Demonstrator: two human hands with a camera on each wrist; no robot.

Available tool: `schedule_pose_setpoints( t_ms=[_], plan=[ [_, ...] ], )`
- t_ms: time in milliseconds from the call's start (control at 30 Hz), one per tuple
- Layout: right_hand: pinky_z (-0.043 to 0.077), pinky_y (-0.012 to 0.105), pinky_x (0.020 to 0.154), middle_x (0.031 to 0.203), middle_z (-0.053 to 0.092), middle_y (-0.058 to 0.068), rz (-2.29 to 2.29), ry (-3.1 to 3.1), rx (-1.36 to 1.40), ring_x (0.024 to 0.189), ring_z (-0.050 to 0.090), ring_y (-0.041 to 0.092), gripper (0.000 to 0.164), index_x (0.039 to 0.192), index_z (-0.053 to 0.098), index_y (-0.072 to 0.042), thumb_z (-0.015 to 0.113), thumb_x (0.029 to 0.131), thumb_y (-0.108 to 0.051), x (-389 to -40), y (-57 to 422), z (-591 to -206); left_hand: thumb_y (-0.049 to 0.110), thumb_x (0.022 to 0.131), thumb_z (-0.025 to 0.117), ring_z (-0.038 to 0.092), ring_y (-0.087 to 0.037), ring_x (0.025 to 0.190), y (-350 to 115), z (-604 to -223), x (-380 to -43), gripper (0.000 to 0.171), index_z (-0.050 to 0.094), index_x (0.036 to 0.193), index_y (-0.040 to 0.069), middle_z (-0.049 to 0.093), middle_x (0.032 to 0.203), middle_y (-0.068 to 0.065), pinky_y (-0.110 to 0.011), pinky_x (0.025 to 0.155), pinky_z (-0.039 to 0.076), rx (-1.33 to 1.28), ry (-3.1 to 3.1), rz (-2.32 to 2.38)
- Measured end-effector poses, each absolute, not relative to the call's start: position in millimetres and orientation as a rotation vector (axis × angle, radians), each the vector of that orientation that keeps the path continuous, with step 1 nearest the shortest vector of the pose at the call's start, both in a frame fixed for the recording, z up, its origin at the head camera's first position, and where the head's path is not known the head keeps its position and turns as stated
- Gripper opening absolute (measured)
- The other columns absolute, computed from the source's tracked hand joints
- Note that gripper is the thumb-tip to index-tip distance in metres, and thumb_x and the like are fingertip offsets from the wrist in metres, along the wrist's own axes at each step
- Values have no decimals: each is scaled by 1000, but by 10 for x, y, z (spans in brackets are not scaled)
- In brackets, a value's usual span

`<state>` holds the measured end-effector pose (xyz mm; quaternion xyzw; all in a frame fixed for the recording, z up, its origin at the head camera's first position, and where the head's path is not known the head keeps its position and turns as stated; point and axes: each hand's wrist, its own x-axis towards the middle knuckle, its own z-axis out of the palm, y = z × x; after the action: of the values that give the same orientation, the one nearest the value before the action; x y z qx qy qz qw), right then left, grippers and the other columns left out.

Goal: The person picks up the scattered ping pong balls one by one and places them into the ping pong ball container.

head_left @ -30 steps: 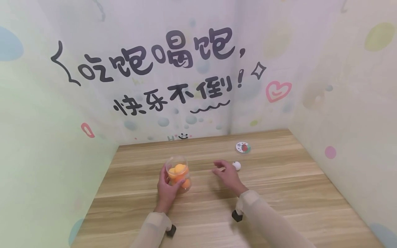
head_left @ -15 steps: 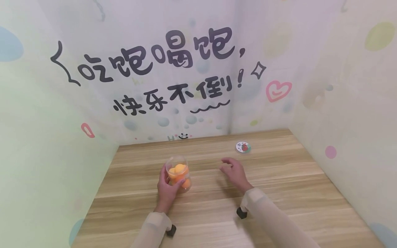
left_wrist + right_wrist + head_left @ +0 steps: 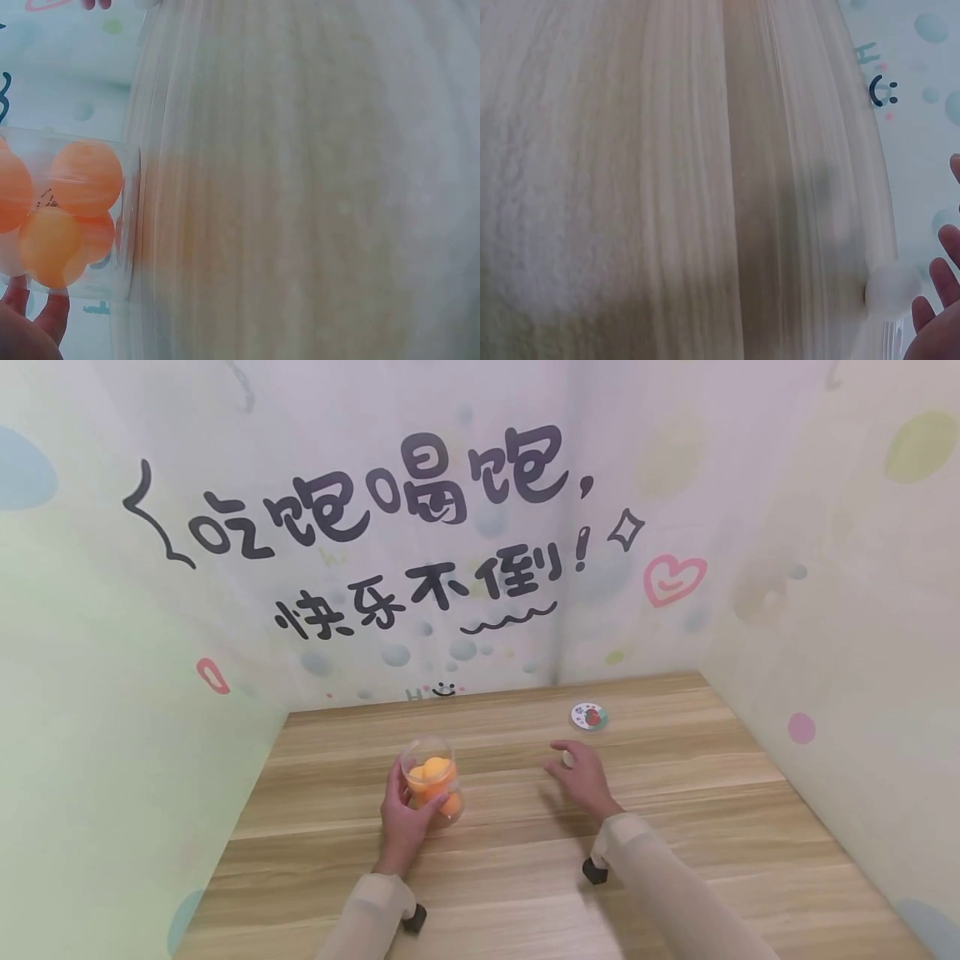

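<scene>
My left hand (image 3: 407, 818) grips a clear plastic jar (image 3: 429, 748) from its left side, thumb across the front. Several orange ping-pong balls (image 3: 437, 768) fill much of the jar, which has no lid on and stands roughly upright. In the left wrist view, fingertips (image 3: 54, 315) press against the jar's wall below the balls. To the right, my right hand (image 3: 585, 781) is around a white ball (image 3: 567, 760), fingers and thumb apart. The right wrist view has this white ball (image 3: 892, 291) beside the fingers; whether they touch it I cannot tell.
A round printed disc (image 3: 588, 717) lies on the wooden table (image 3: 495, 877) behind my right hand. Walls close off the table at the back (image 3: 510, 652), left and right, the back one bearing large black writing.
My right hand has moved right until the white ball, first beyond it on its right, shows between thumb and fingers. The left hand and the jar have stayed in place.
</scene>
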<state>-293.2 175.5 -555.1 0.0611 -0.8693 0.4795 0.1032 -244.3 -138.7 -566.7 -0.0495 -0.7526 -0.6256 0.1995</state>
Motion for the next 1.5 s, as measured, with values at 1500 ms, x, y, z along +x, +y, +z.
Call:
schedule_pose_setpoints(
  t_ms=[1500],
  plan=[
    [35, 57, 104, 132, 52, 29, 1144, -2747, 245, 125, 44, 46, 44, 126, 57, 7, 67, 83, 4, -3001, 1954, -5649, 20, 73, 87, 45, -24, 129, -1393, -5685, -2448, 91, 35, 148, 19, 47, 143, -10, -48, 106, 37, -156, -2097, -1758]
  ],
)
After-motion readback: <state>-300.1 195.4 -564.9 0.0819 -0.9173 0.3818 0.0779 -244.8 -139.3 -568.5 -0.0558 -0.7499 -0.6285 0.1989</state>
